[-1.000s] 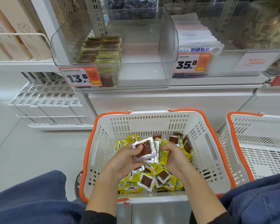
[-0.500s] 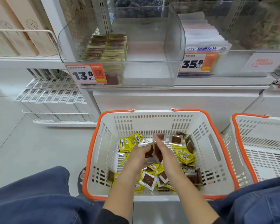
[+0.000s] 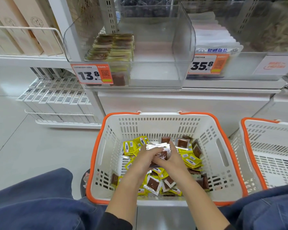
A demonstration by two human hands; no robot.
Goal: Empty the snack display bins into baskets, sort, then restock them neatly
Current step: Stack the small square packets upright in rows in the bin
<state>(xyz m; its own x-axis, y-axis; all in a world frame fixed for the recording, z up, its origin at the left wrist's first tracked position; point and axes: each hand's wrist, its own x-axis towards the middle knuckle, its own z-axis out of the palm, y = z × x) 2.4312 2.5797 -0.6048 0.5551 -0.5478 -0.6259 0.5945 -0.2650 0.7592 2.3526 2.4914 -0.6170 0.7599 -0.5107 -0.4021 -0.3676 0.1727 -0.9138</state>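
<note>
Progress: we're mid-restock on the clear bin (image 3: 181, 47) with the 13.8 price tag (image 3: 91, 74). Two tidy stacks of packets (image 3: 112, 47) sit in its left part; the middle and right of it look bare, so we judge well under half refilled. The neighbouring bin (image 3: 239, 39) with the 35.8 tag holds white bags, state of sorting there unclear.

The basket (image 3: 96, 156) in front of us, white with orange rim, holds a loose pile of snack packets (image 3: 192, 161), yellow backs and brown windowed fronts mixed, facing every way. So plenty left to gather, square up and move to the bin. The second basket (image 3: 249, 146) on the right shows no contents in the visible part.

Grip: both hands are over the middle of the pile, pressed close together. Our left hand (image 3: 144, 161) and right hand (image 3: 171, 161) are both curled round one small bundle of packets (image 3: 162, 151), silver edges sticking out on top between the fingers. Looks like we're squaring the bundle into a stack. How many packets are in it, we can't tell; the hands cover most of it.
</note>
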